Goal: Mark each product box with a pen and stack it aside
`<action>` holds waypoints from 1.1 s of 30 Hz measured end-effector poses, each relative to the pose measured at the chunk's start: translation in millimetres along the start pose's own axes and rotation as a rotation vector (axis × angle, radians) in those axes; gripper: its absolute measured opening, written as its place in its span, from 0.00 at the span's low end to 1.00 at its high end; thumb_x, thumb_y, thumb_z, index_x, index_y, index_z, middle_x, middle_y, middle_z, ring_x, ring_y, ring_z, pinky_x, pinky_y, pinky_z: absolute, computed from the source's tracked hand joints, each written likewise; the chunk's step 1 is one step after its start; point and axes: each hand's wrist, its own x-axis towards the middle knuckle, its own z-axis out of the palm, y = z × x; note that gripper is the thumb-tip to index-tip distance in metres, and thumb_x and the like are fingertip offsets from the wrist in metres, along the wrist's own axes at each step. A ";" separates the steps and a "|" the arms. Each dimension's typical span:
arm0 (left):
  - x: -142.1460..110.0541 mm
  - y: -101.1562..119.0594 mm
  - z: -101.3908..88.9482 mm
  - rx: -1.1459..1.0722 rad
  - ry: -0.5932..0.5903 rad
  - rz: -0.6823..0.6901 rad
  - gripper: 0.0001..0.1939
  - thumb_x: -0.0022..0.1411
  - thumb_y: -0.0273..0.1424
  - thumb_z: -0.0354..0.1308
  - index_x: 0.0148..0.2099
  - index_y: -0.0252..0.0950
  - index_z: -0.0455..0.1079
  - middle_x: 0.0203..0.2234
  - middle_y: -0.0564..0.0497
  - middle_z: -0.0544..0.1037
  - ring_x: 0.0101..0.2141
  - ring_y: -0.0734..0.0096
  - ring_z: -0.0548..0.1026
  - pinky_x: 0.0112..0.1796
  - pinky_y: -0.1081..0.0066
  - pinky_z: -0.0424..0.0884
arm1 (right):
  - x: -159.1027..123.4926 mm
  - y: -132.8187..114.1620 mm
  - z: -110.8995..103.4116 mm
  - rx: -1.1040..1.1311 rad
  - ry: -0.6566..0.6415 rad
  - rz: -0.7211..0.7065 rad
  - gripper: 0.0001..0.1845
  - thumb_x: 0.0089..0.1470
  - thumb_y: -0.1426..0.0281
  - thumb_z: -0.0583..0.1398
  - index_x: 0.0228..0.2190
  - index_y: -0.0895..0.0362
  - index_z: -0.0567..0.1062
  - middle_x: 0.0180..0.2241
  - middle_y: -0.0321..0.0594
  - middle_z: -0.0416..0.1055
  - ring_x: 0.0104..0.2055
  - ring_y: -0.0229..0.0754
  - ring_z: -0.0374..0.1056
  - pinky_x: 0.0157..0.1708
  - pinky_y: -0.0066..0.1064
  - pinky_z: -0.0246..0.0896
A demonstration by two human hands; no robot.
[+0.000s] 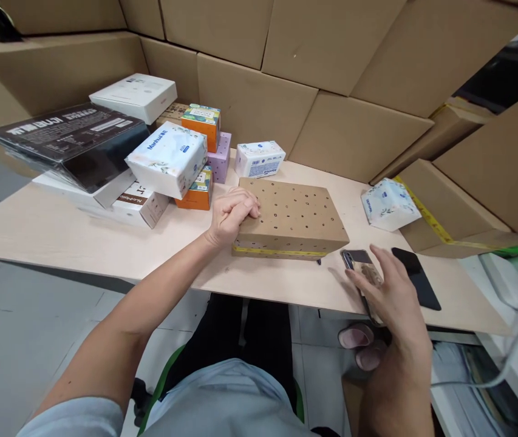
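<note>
A brown cardboard box (293,209) with rows of small dark marks on top and yellow tape along its front side lies on the table before me. My left hand (231,215) is closed in a loose fist against the box's left edge; anything inside the fist is hidden. Over the table's right part, my right hand (393,288) is open, its fingers apart. Just beneath those fingers lies a phone (359,262) in a patterned case, partly covered by the hand; I cannot tell whether they touch. Beyond the hand rests a flat black slab (416,279).
At left are stacked a black package (90,145), a white box (135,97), a tissue pack (170,155), an orange box (201,124) and a purple box (220,159). More tissue packs stand behind (260,159) and right (390,204). Cardboard walls (249,109) enclose the table (167,252).
</note>
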 end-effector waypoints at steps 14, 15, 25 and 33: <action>12.6 -3.9 -3.5 0.274 0.322 -0.374 0.20 0.74 0.41 0.48 0.44 0.39 0.80 0.46 0.48 0.84 0.50 0.63 0.79 0.54 0.64 0.73 | 142.6 -108.6 37.2 -0.124 -0.053 -0.440 0.38 0.59 0.56 0.66 0.66 0.52 0.68 0.69 0.53 0.61 0.68 0.71 0.57 0.66 0.66 0.56; 12.6 -4.5 -3.7 0.279 0.309 -0.386 0.20 0.74 0.42 0.48 0.45 0.39 0.79 0.47 0.48 0.84 0.51 0.63 0.79 0.54 0.64 0.73 | 153.6 -102.1 38.1 -0.117 -0.045 -0.431 0.37 0.59 0.56 0.66 0.66 0.52 0.68 0.69 0.53 0.62 0.68 0.70 0.58 0.66 0.65 0.55; 0.5 -11.8 0.9 0.326 0.141 -0.361 0.25 0.74 0.48 0.47 0.41 0.39 0.80 0.43 0.47 0.85 0.49 0.60 0.79 0.55 0.60 0.70 | 218.6 -5.7 27.9 -0.208 0.032 -0.173 0.36 0.60 0.52 0.64 0.65 0.52 0.68 0.67 0.56 0.64 0.69 0.63 0.59 0.65 0.60 0.54; -5.6 -15.0 5.3 0.394 0.020 -0.453 0.30 0.75 0.52 0.44 0.38 0.40 0.80 0.40 0.48 0.85 0.48 0.59 0.79 0.55 0.60 0.70 | 228.8 13.6 13.4 -0.320 0.033 0.195 0.37 0.61 0.48 0.63 0.66 0.49 0.67 0.68 0.55 0.62 0.69 0.70 0.50 0.62 0.62 0.48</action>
